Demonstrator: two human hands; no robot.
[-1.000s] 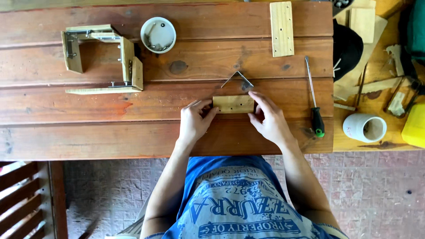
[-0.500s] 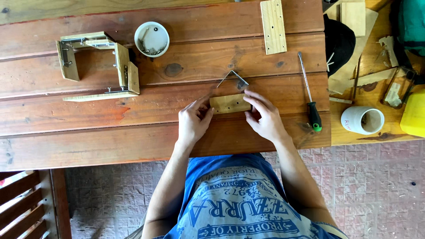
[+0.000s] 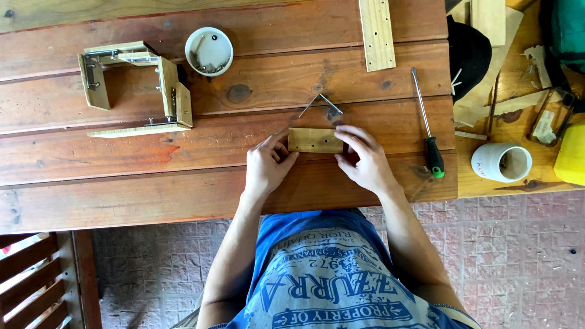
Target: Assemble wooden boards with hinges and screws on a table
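Pale wood is seen in the small block (image 3: 314,140) that is held flat on the table (image 3: 122,176), near the middle of its near half. The block is gripped at its left end by the left hand (image 3: 268,164), whose fingers are curled against that end, and at its right end by the right hand (image 3: 362,159), whose fingers are laid over the end and top edge. Both hands are closed on the block, and it is kept down on the red-brown planks. Just beyond the block, touching or almost touching its far edge, a bent metal bracket (image 3: 321,103) is found. To the right, a screwdriver (image 3: 426,131) with a green and black handle is laid with its shaft pointing away. A white cup (image 3: 501,162) is stood further right, near a yellow container (image 3: 571,155). At the far left, a frame of wooden pieces and metal fittings (image 3: 134,88) is placed, and beside it a round white dish (image 3: 209,51) with small metal parts inside. A drilled wooden strip (image 3: 376,33) is laid at the far edge.
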